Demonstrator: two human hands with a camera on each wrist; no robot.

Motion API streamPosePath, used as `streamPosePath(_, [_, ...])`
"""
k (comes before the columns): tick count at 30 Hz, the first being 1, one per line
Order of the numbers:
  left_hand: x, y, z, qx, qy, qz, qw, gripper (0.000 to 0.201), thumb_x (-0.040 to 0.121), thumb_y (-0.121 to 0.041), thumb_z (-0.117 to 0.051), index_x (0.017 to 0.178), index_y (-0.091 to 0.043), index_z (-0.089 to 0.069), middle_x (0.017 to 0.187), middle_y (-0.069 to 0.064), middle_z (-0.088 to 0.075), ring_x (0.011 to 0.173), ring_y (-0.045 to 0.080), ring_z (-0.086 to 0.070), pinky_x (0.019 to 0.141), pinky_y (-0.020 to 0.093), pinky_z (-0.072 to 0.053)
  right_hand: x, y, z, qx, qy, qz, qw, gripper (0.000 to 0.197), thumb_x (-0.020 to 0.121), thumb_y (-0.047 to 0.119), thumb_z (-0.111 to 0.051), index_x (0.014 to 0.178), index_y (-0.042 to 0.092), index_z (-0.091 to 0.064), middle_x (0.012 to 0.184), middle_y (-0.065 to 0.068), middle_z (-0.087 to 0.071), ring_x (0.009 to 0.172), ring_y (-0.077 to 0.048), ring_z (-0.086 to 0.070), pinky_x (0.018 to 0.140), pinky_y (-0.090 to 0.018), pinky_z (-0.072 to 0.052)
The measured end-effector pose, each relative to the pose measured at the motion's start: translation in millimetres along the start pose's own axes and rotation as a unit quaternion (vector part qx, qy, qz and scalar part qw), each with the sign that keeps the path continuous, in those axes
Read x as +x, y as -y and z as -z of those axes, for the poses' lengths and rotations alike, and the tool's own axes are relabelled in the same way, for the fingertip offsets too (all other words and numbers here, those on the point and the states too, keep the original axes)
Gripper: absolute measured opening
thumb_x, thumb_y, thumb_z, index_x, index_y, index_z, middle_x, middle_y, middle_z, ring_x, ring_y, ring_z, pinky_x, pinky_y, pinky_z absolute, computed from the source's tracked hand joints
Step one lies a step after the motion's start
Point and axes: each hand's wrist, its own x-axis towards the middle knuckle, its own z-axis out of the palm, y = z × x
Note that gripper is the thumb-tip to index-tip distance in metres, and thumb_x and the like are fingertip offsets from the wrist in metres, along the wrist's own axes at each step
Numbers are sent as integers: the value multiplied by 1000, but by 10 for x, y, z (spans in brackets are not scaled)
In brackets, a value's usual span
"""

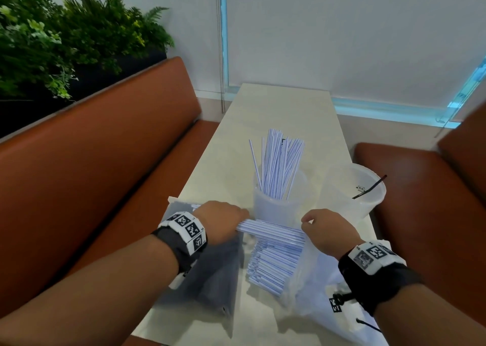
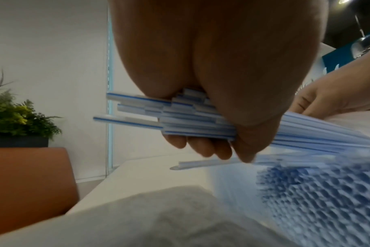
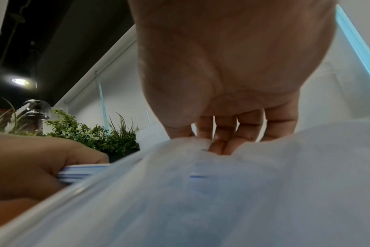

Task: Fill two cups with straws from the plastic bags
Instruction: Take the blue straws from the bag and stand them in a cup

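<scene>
My left hand (image 1: 231,226) grips a bundle of white straws with blue stripes (image 1: 273,231), held level just above the table. The left wrist view shows the fingers (image 2: 203,147) curled under the bundle (image 2: 188,117). My right hand (image 1: 307,222) pinches the rim of a clear plastic bag (image 1: 323,282) at the bundle's right end, and its fingertips (image 3: 220,145) press into the plastic (image 3: 201,192). More straws (image 1: 273,264) lie in this bag under the bundle. Behind my hands a translucent cup (image 1: 276,203) holds many upright straws. A second cup (image 1: 370,201) stands to its right.
The second cup holds one black straw (image 1: 370,188). A flat grey plastic bag (image 1: 210,269) lies under my left wrist. The narrow white table (image 1: 276,109) runs to a wall, with orange bench seats (image 1: 105,161) on both sides and plants (image 1: 52,43) at the back left.
</scene>
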Motion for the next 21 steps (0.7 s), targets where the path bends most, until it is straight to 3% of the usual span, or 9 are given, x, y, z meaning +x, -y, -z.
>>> streamPosePath(3, [-46, 179, 127, 20, -1, -1, 1000, 15, 94, -43, -53, 101, -30, -51, 90, -7, -63, 78, 18, -61, 68, 33, -44, 1, -14, 27, -2, -2, 8, 1000, 18, 94, 35, -51, 103, 33, -67, 99, 14, -53, 92, -12, -53, 80, -29, -42])
streamPosePath(7, [-142, 441, 257, 29, -10, 8, 1000, 9, 93, -43, -49, 92, -36, -43, 86, -9, -60, 76, 15, -58, 64, 32, -39, -2, -28, 27, 11, 2, 17, 1000, 15, 96, 36, -50, 89, 34, -63, 101, 10, -64, 93, -14, -59, 84, -32, -48])
streamPosePath(11, [-190, 658, 308, 17, -17, 37, 999, 7, 93, -43, -49, 90, -37, -45, 84, -11, -59, 76, 13, -57, 68, 35, -48, -11, 24, 58, 58, -18, 25, 998, 45, 105, 46, -39, 87, 18, -69, 92, 3, -66, 93, -20, -61, 80, -32, -42])
streamPosePath(15, [-222, 764, 259, -7, -44, 38, 998, 11, 92, -41, -52, 88, -40, -42, 81, -15, -52, 74, 10, -49, 65, 30, -36, -120, 164, 170, 270, -186, 39, 944, 47, 102, 55, -32, 89, 31, -71, 88, 13, -67, 89, -10, -62, 78, -32, -41])
streamPosePath(18, [-248, 869, 271, -15, -43, 55, 997, 3, 92, -36, -56, 94, -35, -53, 86, -12, -58, 80, 12, -53, 71, 33, -40, -180, 234, 182, 357, -196, 69, 911, 47, 101, 59, -34, 92, 32, -71, 97, 11, -70, 97, -3, -63, 85, -33, -47])
streamPosePath(21, [-294, 957, 346, -1, -52, 75, 996, 6, 93, -30, -56, 90, -34, -52, 77, -14, -49, 76, 12, -48, 68, 31, -30, -180, 277, 192, 402, -187, 81, 893, 40, 106, 48, -37, 96, 29, -71, 108, 8, -71, 107, -7, -64, 99, -41, -48])
